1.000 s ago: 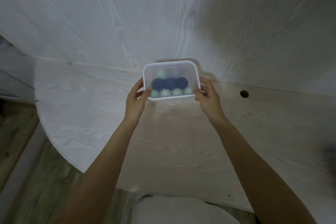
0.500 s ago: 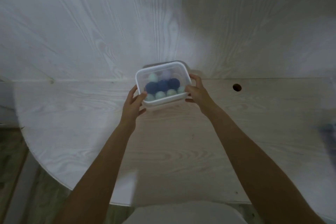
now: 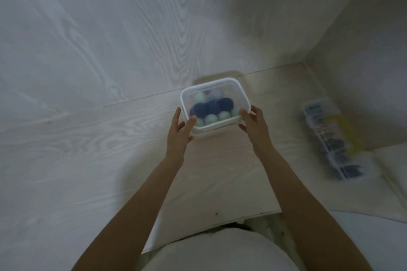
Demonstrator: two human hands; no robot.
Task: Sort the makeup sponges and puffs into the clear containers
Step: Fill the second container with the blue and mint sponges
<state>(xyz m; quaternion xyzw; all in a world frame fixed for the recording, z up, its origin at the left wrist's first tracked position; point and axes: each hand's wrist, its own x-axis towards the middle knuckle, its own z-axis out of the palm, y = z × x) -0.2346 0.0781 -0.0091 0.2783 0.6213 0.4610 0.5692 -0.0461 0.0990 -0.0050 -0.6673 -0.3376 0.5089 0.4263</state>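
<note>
A clear rectangular container point(image 3: 237, 92) with a white rim is held tilted above the pale wooden table point(image 3: 88, 138). Inside lie three dark blue sponges point(image 3: 211, 106), several pale green ones point(image 3: 211, 119) along the near wall, and a lilac one point(image 3: 217, 94) at the back. My left hand point(image 3: 179, 132) grips the container's left near corner, thumb on the wall. My right hand point(image 3: 254, 125) grips its right near corner.
A long clear divided organiser point(image 3: 330, 141) with dark blue pieces and a yellow item lies on the table at the right, near the corner wall point(image 3: 363, 50). The table's front edge runs close to my body.
The view has swung right, bringing the organiser and corner wall into sight. Both hands still hold the container, carried rightward along the back wall.
</note>
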